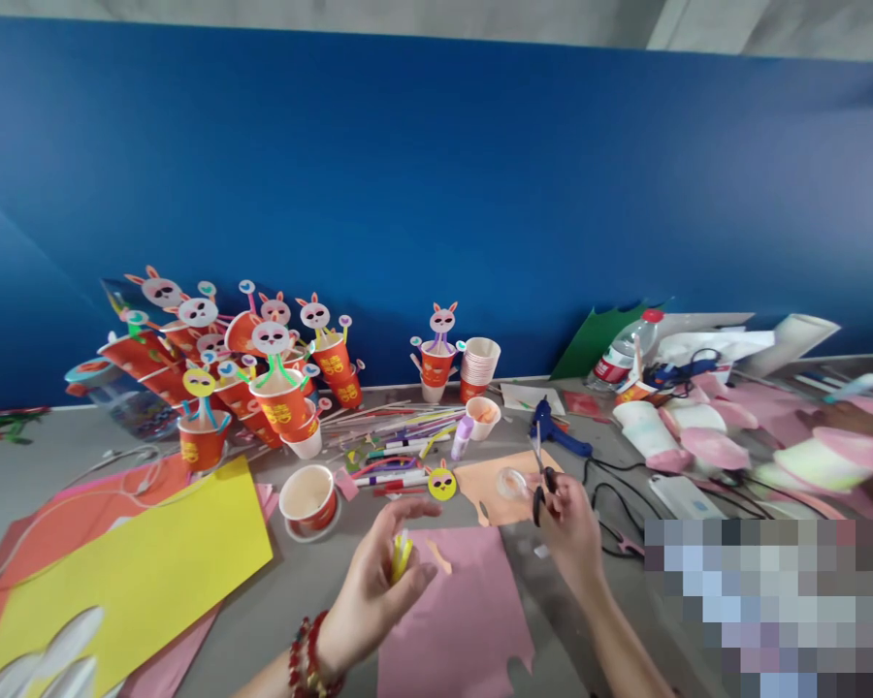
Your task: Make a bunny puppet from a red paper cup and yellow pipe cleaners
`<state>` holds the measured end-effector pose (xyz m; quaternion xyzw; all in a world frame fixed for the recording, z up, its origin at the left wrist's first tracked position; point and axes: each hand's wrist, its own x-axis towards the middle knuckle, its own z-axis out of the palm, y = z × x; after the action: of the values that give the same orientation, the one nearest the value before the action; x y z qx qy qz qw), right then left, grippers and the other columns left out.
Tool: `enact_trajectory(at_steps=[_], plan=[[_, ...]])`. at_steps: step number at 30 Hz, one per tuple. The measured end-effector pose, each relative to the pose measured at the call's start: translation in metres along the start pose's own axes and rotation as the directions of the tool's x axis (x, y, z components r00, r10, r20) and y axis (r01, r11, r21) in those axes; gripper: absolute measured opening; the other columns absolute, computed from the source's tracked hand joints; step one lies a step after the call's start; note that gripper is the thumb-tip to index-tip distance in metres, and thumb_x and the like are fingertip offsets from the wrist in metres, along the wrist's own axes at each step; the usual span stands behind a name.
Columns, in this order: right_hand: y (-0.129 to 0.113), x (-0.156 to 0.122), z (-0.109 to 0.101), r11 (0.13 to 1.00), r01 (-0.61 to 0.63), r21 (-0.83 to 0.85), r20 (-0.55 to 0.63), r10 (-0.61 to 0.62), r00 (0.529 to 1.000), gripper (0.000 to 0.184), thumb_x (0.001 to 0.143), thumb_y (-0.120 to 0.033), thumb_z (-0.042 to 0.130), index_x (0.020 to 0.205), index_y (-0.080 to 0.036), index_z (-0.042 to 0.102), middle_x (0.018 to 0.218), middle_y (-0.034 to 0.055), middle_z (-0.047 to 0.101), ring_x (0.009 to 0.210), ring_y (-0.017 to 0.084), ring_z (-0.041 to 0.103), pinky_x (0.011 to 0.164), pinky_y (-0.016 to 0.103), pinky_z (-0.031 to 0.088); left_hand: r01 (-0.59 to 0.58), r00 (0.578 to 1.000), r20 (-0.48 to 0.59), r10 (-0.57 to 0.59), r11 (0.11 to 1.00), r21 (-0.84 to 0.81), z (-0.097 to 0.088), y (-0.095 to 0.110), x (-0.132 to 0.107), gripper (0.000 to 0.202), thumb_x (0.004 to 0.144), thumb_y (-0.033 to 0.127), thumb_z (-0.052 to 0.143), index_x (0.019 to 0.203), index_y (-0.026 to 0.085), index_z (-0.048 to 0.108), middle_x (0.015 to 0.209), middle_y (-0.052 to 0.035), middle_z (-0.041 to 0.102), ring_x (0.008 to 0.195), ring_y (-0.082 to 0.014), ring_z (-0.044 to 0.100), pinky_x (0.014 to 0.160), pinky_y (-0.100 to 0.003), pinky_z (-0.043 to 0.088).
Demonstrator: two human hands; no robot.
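My right hand (573,531) is closed around the black handles of a pair of scissors (539,456), whose blades point away from me over an orange paper sheet (499,477). A clear round lid or roll (510,483) lies beside them. Over a pink paper sheet (455,630), my left hand (378,577) is curled, holding a small yellow piece (401,555) against the palm; its exact kind cannot be made out. Thumb and forefinger are apart. Beneath that hand is an orange paper scrap (438,556). A yellow round face cutout (440,482) lies just beyond.
Rabbit-topped paper cups (280,405) crowd the back left. Yellow paper (138,572) lies at left, near an open cup (307,499). Markers (393,480) and a glue stick (463,438) lie ahead. A blue glue gun (557,429), cables and a bottle (626,349) stand right, near another person's hand.
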<state>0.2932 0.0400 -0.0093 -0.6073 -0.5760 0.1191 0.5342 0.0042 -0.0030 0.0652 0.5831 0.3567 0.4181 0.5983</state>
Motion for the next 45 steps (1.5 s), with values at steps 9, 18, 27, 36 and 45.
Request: enact_trajectory(at_steps=[9,18,27,36,45], plan=[[-0.114,-0.029,0.02,0.809,-0.328,0.488,0.46,0.081,0.884,0.031,0.083,-0.04,0.075,0.099,-0.02,0.057,0.09,0.0046,0.068,0.051,0.009,0.051,0.046,0.02,0.043,-0.023,0.997,0.059,0.052,0.909,-0.417,0.008,-0.015,0.005,0.057,0.084,0.022,0.056,0.137,0.036,0.041,0.147,-0.0136,0.045,0.045,0.0,0.047,0.038,-0.017,0.039],[-0.136,-0.043,0.05,0.79,-0.415,0.451,0.56,0.111,0.821,0.039,0.074,-0.029,0.082,0.099,-0.022,0.053,0.066,-0.0079,0.054,0.051,0.009,0.047,0.049,0.02,0.041,-0.108,0.994,-0.029,0.104,0.956,-0.272,0.015,-0.014,-0.004,0.064,0.098,0.027,0.052,0.15,0.046,0.021,0.16,-0.0187,0.026,0.056,-0.0016,0.057,0.046,-0.018,0.051],[-0.142,-0.034,0.052,0.546,-0.599,0.586,0.605,0.197,0.772,0.042,0.065,-0.029,0.088,0.089,-0.021,0.054,0.083,-0.0026,0.063,0.061,0.008,0.058,0.058,0.019,0.048,-0.192,0.974,0.061,0.217,0.94,-0.281,0.013,-0.005,-0.003,0.063,0.101,0.026,0.05,0.15,0.052,0.02,0.165,-0.0159,0.017,0.059,0.0002,0.057,0.052,-0.017,0.054],[-0.146,-0.033,0.048,0.502,-0.616,0.608,0.627,0.172,0.759,0.042,0.072,-0.033,0.086,0.089,-0.023,0.049,0.078,-0.0054,0.06,0.049,0.006,0.053,0.043,0.017,0.046,-0.112,0.99,0.033,0.135,0.916,-0.385,0.01,-0.006,0.002,0.034,0.097,0.031,0.059,0.13,0.029,0.05,0.142,-0.0136,0.052,0.075,-0.0124,0.068,0.067,-0.029,0.057],[-0.14,-0.031,0.045,0.535,-0.554,0.638,0.578,0.142,0.804,0.047,0.068,-0.023,0.089,0.095,-0.024,0.051,0.083,-0.004,0.064,0.054,0.007,0.06,0.047,0.017,0.052,0.203,0.979,0.131,-0.155,0.766,-0.611,0.007,-0.015,0.006,0.026,0.086,0.037,0.073,0.085,0.015,0.06,0.07,-0.0025,0.066,0.059,-0.0139,0.063,0.062,-0.029,0.054]])
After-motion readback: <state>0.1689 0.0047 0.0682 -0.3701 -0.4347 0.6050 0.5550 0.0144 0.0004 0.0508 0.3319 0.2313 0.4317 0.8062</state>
